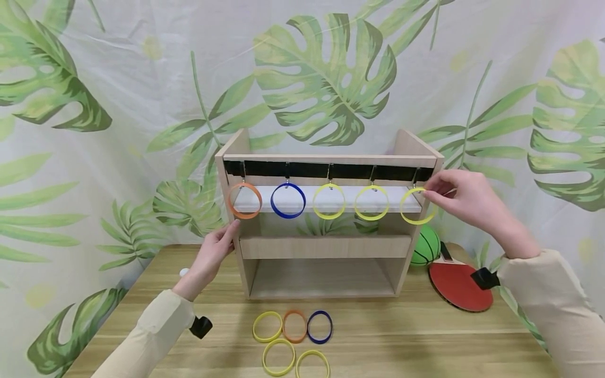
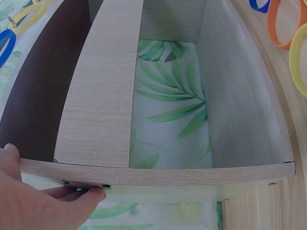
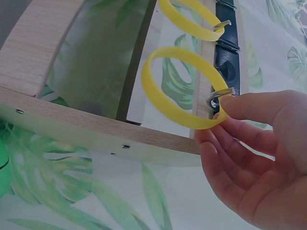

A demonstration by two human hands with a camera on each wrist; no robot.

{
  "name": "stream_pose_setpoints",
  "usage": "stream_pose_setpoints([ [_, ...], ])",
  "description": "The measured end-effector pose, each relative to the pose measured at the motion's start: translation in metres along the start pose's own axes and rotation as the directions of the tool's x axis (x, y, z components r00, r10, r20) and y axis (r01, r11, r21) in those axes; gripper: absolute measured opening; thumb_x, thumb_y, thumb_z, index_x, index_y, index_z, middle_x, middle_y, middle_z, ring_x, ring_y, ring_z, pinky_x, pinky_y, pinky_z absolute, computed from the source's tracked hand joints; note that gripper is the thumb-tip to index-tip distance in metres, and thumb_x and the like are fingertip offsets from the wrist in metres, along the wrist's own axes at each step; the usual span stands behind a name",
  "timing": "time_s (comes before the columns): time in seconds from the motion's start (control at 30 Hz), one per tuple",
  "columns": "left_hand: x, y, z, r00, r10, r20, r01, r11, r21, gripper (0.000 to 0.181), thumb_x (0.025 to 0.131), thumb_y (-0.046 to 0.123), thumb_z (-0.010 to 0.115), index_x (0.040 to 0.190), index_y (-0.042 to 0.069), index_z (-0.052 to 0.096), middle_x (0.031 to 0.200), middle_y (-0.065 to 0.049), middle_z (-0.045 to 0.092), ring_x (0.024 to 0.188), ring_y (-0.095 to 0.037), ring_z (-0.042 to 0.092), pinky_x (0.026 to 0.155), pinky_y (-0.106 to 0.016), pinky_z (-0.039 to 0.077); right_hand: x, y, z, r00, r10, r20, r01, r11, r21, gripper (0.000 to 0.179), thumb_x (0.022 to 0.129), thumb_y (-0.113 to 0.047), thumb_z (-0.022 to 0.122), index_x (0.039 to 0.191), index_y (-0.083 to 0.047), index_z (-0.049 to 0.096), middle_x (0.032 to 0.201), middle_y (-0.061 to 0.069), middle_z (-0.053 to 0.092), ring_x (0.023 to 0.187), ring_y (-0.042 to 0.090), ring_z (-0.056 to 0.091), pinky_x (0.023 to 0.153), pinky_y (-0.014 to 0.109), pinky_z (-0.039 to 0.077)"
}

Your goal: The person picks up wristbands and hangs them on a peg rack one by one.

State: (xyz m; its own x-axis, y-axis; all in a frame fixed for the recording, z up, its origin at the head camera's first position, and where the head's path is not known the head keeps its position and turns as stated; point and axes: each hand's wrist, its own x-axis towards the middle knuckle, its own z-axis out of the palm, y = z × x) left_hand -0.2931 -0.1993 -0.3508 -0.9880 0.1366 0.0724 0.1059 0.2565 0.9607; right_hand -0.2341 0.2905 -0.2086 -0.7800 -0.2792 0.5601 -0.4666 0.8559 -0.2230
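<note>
A small wooden shelf (image 1: 326, 248) stands on the table, with a black strip (image 1: 309, 170) of hooks across its upper front. My left hand (image 1: 217, 250) holds the shelf's left side panel, fingers at its outer face in the left wrist view. At the far right hook, my right hand (image 1: 454, 191) pinches a yellow ring (image 3: 182, 115) near its top; the metal hook (image 3: 221, 94) passes through the ring there. From the other hooks hang an orange ring (image 1: 245, 216), a blue ring (image 1: 289, 216) and two yellow rings (image 1: 330, 217).
Several loose rings lie on the table (image 1: 378, 336) before the shelf: yellow (image 1: 267, 340), orange (image 1: 294, 341) and blue (image 1: 320, 342) among them. At the right are a green ball (image 1: 425, 247) and a red table tennis paddle (image 1: 458, 286). A leaf-patterned cloth (image 1: 142, 131) hangs behind.
</note>
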Motion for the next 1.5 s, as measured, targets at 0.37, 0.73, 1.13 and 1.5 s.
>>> stream_pose_setpoints([
  [0.37,-0.001,0.000,0.000,1.000,-0.008,0.002,0.008,1.000,0.007,0.079,0.103,0.057,0.037,0.155,-0.002,0.025,0.166,-0.017,0.016,0.151,-0.035,0.024,0.123,-0.049,0.031,-0.001,-0.002,0.005,0.999,-0.015,-0.035,0.016,1.000,0.018,0.004,0.087,-0.008,0.075,0.089,-0.010,0.072,0.082,0.000,0.072,0.071,-0.008,0.057,0.066,0.003,0.049],
  [0.73,0.001,0.001,-0.001,1.000,-0.010,0.003,0.010,1.000,0.009,0.080,0.102,0.059,0.038,0.156,0.002,0.024,0.166,-0.015,0.015,0.152,-0.034,0.023,0.123,-0.049,0.031,-0.022,-0.020,0.005,0.953,-0.195,-0.230,0.179,0.980,-0.087,0.016,0.078,0.000,0.080,0.090,-0.008,0.074,0.084,0.003,0.071,0.071,0.003,0.061,0.069,-0.002,0.046],
  [1.13,0.001,0.001,-0.001,1.000,0.000,0.005,0.000,1.000,-0.001,0.080,0.102,0.058,0.038,0.156,0.001,0.024,0.166,-0.015,0.016,0.151,-0.034,0.025,0.123,-0.049,0.031,-0.069,-0.051,0.081,0.937,-0.324,-0.131,0.337,0.938,0.088,0.023,0.072,0.006,0.080,0.086,-0.009,0.070,0.081,-0.005,0.067,0.071,0.003,0.061,0.064,0.010,0.054],
  [1.5,0.000,0.001,-0.001,1.000,-0.003,0.003,0.003,1.000,-0.009,0.079,0.102,0.057,0.039,0.155,0.000,0.026,0.166,-0.015,0.016,0.151,-0.032,0.025,0.123,-0.048,0.031,-0.135,-0.072,0.209,0.905,-0.401,0.141,0.324,0.866,0.380,0.011,0.081,0.005,0.072,0.086,-0.004,0.068,0.077,0.002,0.066,0.069,-0.004,0.057,0.058,0.003,0.049],
])
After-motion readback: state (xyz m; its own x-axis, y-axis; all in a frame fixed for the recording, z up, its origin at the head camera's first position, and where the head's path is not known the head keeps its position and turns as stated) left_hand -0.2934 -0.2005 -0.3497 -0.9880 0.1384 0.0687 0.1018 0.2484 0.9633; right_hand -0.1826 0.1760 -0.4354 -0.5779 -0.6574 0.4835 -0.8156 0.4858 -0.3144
